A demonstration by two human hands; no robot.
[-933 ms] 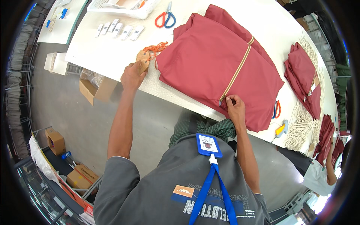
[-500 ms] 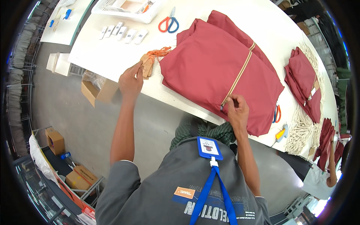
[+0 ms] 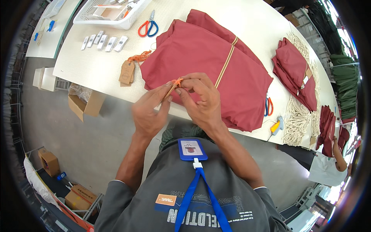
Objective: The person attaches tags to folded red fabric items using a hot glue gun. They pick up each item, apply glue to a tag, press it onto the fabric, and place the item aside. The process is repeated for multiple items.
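Both hands meet in front of a folded dark red fabric piece (image 3: 189, 46) with a gold-striped tape (image 3: 226, 63) across it. My left hand (image 3: 148, 114) pinches a brown cardboard hang tag (image 3: 169, 92), seen nearly edge-on. Its orange string (image 3: 178, 82) is gripped between the thumb and fingers of my right hand (image 3: 205, 104). Left of the fabric lies a small stack of similar hang tags (image 3: 126, 73), with a tangle of orange strings (image 3: 140, 56) at its top.
Scissors (image 3: 148, 27), several white labels (image 3: 102, 41) and a white plastic basket (image 3: 123, 23) occupy the table's far left. Rightward lie a second pair of scissors (image 3: 269, 106), a yellow-grey tool (image 3: 276, 126), cream cords (image 3: 296, 127) and more red fabric (image 3: 295, 69). Another person (image 3: 328, 168) works at far right.
My left hand has left the tag stack with one tag and moved right. My right hand has let go of the tape's near end and joined it, taking the string. The view has shifted.
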